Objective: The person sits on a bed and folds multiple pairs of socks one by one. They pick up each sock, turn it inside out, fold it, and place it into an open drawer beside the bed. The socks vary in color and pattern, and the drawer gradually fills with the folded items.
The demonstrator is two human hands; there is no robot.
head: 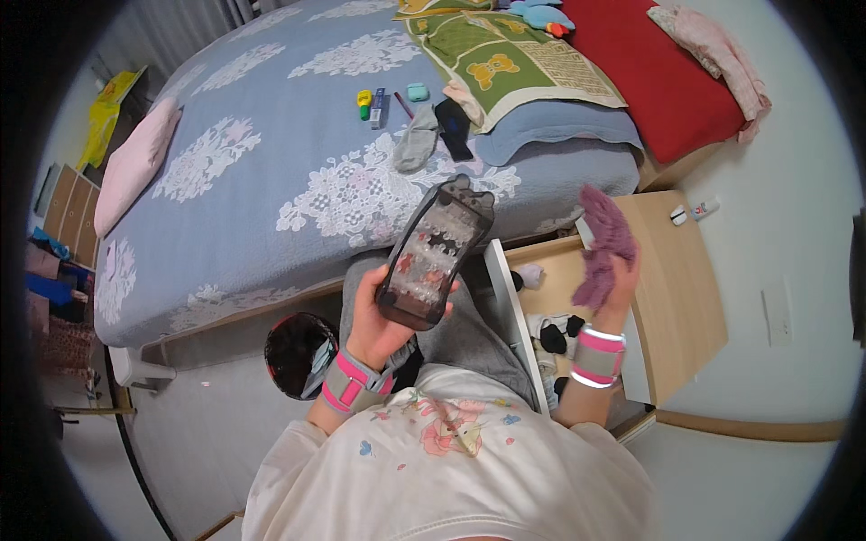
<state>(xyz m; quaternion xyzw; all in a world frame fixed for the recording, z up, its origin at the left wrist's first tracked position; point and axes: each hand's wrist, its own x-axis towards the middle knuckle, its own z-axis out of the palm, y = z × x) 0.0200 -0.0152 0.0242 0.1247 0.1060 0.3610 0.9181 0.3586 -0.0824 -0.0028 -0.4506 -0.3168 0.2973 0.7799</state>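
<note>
My left hand (382,324) holds a dark translucent paw-shaped case (436,257) from below, tilted, with small red, black and clear pieces inside. On the right, my right hand (624,274) grips a fuzzy mauve cloth (604,247), possibly a sock, above an open drawer (515,324). Rolled or bunched socks (553,335) in black and white lie in the drawer. On the bed beyond are a grey sock (416,138), a black sock (454,128), a yellow-and-green bottle (365,105), a small blue box (377,108), a thin dark red stick and a teal case (417,92).
The bed (270,162) runs across the front. A waste bin (301,355) stands by my left leg, and a white stool (139,368) is farther left. The wooden cabinet top (676,291) sits right of the drawer, near the wall. A pink pillow (135,166) lies at the bed's left edge.
</note>
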